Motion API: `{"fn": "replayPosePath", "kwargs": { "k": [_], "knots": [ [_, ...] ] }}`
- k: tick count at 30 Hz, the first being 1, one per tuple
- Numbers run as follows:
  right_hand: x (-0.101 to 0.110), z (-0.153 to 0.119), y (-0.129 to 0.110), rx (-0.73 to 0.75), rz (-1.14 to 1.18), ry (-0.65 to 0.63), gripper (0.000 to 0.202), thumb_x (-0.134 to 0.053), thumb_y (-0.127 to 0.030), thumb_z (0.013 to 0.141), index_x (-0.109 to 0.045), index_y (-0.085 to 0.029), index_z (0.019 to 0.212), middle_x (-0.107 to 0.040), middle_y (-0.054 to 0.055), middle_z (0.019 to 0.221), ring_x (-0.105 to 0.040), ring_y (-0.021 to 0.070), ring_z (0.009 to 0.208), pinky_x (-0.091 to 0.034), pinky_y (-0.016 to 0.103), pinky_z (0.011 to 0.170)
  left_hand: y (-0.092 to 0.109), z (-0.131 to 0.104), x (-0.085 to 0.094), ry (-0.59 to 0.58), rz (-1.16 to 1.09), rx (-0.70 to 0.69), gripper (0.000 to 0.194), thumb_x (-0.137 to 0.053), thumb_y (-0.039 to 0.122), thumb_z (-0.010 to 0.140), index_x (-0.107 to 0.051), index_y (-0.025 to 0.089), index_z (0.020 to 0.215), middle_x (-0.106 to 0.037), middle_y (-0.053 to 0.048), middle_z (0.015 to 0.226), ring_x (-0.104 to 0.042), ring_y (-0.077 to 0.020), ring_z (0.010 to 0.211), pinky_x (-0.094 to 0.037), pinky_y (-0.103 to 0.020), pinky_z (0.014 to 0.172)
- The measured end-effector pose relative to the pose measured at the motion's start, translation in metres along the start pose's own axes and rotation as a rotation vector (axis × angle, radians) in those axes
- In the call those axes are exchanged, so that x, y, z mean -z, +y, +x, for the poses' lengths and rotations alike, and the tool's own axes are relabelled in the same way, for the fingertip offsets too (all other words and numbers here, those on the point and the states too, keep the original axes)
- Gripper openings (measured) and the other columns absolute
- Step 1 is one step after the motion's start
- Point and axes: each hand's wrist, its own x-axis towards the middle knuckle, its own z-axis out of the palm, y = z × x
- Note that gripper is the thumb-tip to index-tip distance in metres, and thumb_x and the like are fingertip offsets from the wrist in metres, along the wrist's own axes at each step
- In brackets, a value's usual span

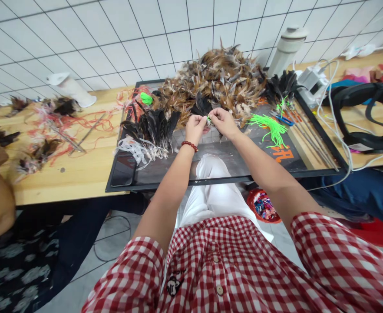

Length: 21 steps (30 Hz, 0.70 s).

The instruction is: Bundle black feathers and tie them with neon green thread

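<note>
Both hands are meeting over the black tray (211,180) on the bench (67,174), just in front of the feather pile (217,78). The left hand (195,127) and right hand (223,121) are each pinching, fingers pressed together, a small dark feather bunch (202,105) with what seems to be a green tie (208,118) at its base; the view is too small to be sure. To bind it well, the quills should be staying level and tightly pinched while the tie is drawn snug. More green ties (269,128) are lying just right of the hands. Orange lettering (281,154) on the tray is partly covered and not readable.
</note>
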Motion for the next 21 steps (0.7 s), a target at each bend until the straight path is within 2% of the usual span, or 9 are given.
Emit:
{"fn": "replayPosePath", "kwargs": {
  "k": [3, 7, 12, 14, 16, 19, 21],
  "knots": [
    [-0.0007, -0.0005, 0.0004, 0.022, 0.027, -0.043, 0.01, -0.059, -0.021, 0.083, -0.068, -0.017, 0.085, -0.066, 0.001, 0.081, -0.057, 0.0146, 0.074, -0.046, 0.03, 0.077, 0.0032, -0.0001, 0.0007, 0.055, -0.07, -0.007, 0.024, -0.072, 0.009, 0.078, -0.051, 0.02, 0.077, -0.055, 0.006, 0.063, -0.056, -0.0073, 0.055, -0.049, -0.02, 0.058],
    [-0.0012, 0.0003, 0.0047, 0.01, 0.022, 0.029, 0.012, -0.058, -0.016, 0.08, -0.069, -0.017, 0.086, -0.066, 0.002, 0.081, -0.058, 0.0152, 0.072, -0.048, 0.031, 0.076, 0.0034, 0.0032, 0.003, 0.14, -0.13, -0.007, 0.027, -0.066, -0.002, 0.073, -0.05, 0.019, 0.077, -0.058, 0.005, 0.067, -0.062, -0.0072, 0.06, -0.049, -0.018, 0.06],
    [-0.0068, 0.0003, 0.0078, -0.02, 0.071, -0.008, 0.012, -0.063, -0.026, 0.08, -0.066, -0.018, 0.089, -0.064, 0.0, 0.079, -0.056, 0.0135, 0.069, -0.047, 0.029, 0.071, 0.0032, 0.0041, 0.0041, 0.14, -0.14, 0.018, 0.037, -0.073, -0.003, 0.062, -0.048, 0.02, 0.077, -0.055, 0.008, 0.062, -0.057, -0.0062, 0.054, -0.045, -0.018, 0.055],
    [-0.0078, 0.0013, 0.0076, -0.035, 0.09, -0.014, 0.017, -0.067, -0.031, 0.08, -0.064, -0.018, 0.091, -0.062, -0.001, 0.076, -0.053, 0.0124, 0.068, -0.045, 0.027, 0.068, 0.0037, 0.002, 0.0038, 0.099, -0.128, -0.01, 0.043, -0.078, -0.003, 0.058, -0.046, 0.02, 0.075, -0.055, 0.009, 0.06, -0.053, -0.0053, 0.052, -0.044, -0.018, 0.055],
    [-0.0061, 0.0025, 0.0069, -0.043, 0.065, -0.031, 0.019, -0.069, -0.036, 0.08, -0.06, -0.019, 0.082, -0.054, -0.004, 0.068, -0.047, 0.0109, 0.065, -0.041, 0.026, 0.065, 0.0038, -0.0004, 0.0028, 0.018, -0.107, -0.038, 0.045, -0.08, -0.003, 0.056, -0.046, 0.02, 0.075, -0.056, 0.009, 0.059, -0.053, -0.0053, 0.052, -0.044, -0.018, 0.055],
    [-0.0015, 0.0025, 0.0048, -0.025, -0.008, -0.034, 0.036, -0.068, -0.042, 0.083, -0.046, -0.021, 0.064, -0.041, -0.006, 0.06, -0.037, 0.0098, 0.061, -0.033, 0.026, 0.061, 0.0019, -0.003, 0.0005, -0.098, -0.052, -0.049, 0.037, -0.079, 0.003, 0.064, -0.047, 0.019, 0.072, -0.054, 0.008, 0.055, -0.05, -0.0056, 0.049, -0.044, -0.019, 0.053],
    [0.0003, 0.0014, 0.002, -0.006, -0.042, -0.017, 0.041, -0.068, -0.046, 0.083, -0.043, -0.021, 0.063, -0.04, -0.005, 0.061, -0.037, 0.0106, 0.063, -0.033, 0.027, 0.061, -0.0008, -0.0032, -0.0013, -0.135, 0.003, -0.061, 0.029, -0.076, 0.008, 0.072, -0.049, 0.018, 0.069, -0.052, 0.008, 0.054, -0.049, -0.0056, 0.048, -0.045, -0.019, 0.053]
  ]
}}
